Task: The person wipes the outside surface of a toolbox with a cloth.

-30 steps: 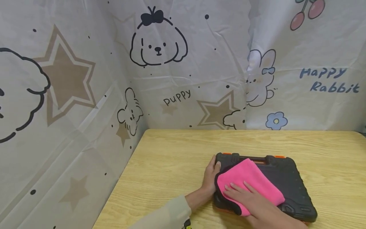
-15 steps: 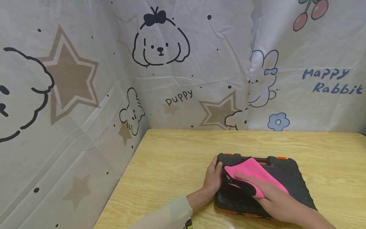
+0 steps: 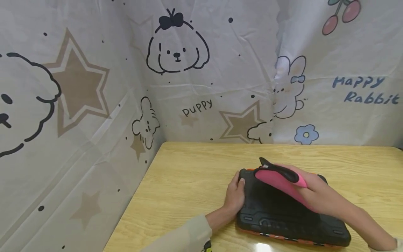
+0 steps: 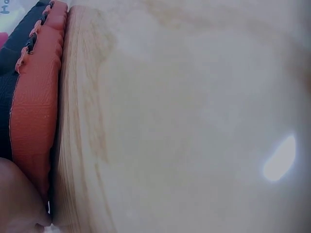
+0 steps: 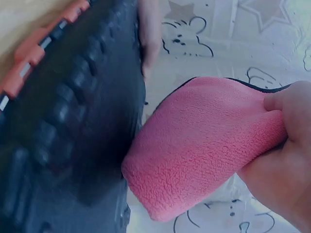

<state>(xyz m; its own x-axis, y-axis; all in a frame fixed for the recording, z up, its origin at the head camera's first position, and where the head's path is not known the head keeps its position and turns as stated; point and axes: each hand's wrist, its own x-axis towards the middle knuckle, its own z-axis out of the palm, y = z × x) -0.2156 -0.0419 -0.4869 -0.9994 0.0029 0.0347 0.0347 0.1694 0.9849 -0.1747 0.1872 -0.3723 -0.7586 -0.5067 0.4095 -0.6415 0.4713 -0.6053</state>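
A black plastic tool case (image 3: 283, 224) with orange trim lies flat on the wooden table. My left hand (image 3: 234, 196) grips its left edge, thumb near the top rim and fingers along the side. In the left wrist view, part of that hand (image 4: 19, 199) touches the orange side of the case (image 4: 34, 107). My right hand (image 3: 324, 192) pinches a folded pink cloth (image 3: 280, 180) with black edging, tilted over the far part of the lid. The right wrist view shows the thumb pressed on the fleecy cloth (image 5: 194, 145); its free end hangs close to the lid. The case handle is hidden.
The light wood table (image 3: 189, 175) extends left, behind and right of the case. A printed curtain (image 3: 195, 80) with cartoon animals hangs along the table's back and left sides. A small black and yellow object (image 3: 207, 246) shows by the left sleeve.
My right hand has gone from pressing the cloth flat on the lid to gripping it, lifted and tilted toward the far side. The left hand and case stay in place.
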